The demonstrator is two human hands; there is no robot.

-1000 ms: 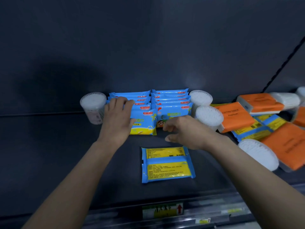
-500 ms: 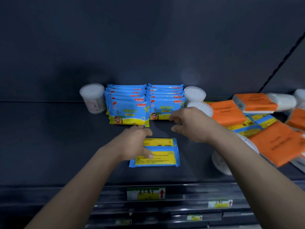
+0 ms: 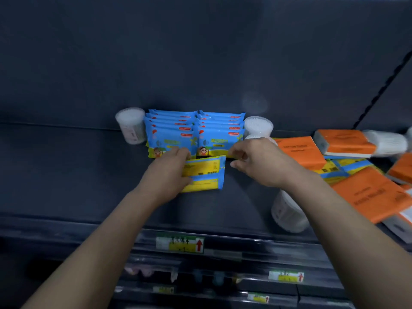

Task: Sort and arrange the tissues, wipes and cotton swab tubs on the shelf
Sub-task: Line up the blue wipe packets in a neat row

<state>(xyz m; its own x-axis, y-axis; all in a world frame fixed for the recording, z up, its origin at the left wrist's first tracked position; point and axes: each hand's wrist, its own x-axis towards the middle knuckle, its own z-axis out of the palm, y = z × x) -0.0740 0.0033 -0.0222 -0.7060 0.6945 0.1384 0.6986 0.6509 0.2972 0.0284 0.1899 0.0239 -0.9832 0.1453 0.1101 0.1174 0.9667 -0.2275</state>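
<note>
Two rows of blue wipe packs [image 3: 194,132] stand upright at the back of the dark shelf [image 3: 66,175]. My left hand [image 3: 171,172] grips a loose blue-and-yellow wipe pack [image 3: 205,172], tilted up just in front of the rows. My right hand [image 3: 258,161] hovers beside that pack's right edge, fingers curled and apart, holding nothing. A cotton swab tub [image 3: 131,125] stands left of the rows, another cotton swab tub [image 3: 258,127] stands to their right, and a third tub [image 3: 287,215] lies on its side under my right forearm.
Orange tissue packs [image 3: 370,192] lie jumbled at the right, over blue-and-yellow wipe packs [image 3: 343,168]. A white roll-shaped pack [image 3: 388,142] lies at the far right. Price labels [image 3: 179,244] run along the shelf's front edge. Lower shelves show below.
My left hand left the standing rows, came down on the loose pack and now lifts it toward the rows. My right hand stayed near the right row.
</note>
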